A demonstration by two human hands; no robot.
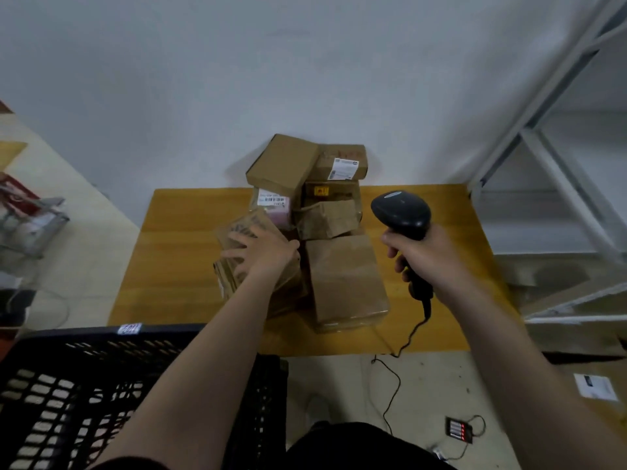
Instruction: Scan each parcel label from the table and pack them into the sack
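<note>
The yellow desk (176, 266) is right in front of you. A black crate (68, 351) sits at your 7 o'clock. I can't see a sack anywhere, so find it before you lift anything.

The pile of parcels (325, 198) is at 12 o'clock, at the back of the desk by the wall. The big brown parcel (342, 276) lies at the near end of the pile. Just to its 9 o'clock is the printed parcel (244, 228), and I think that is the one to scan now.

Your hands are apart. Your left hand (261, 252) lies on top of the printed parcel with its fingers spread out. The picture is blurry there, so I can't tell if it holds tight. Your right hand (424, 259) is wrapped round the handle of the scanner (400, 210), at 3 o'clock from the pile.

No label shows on this parcel, so you may need to turn it over. Hold it flat and steady, then point the scanner's head at the label. Mind the cable (393, 385) hanging off the desk edge. Go slow, or the pile may tip.
</note>
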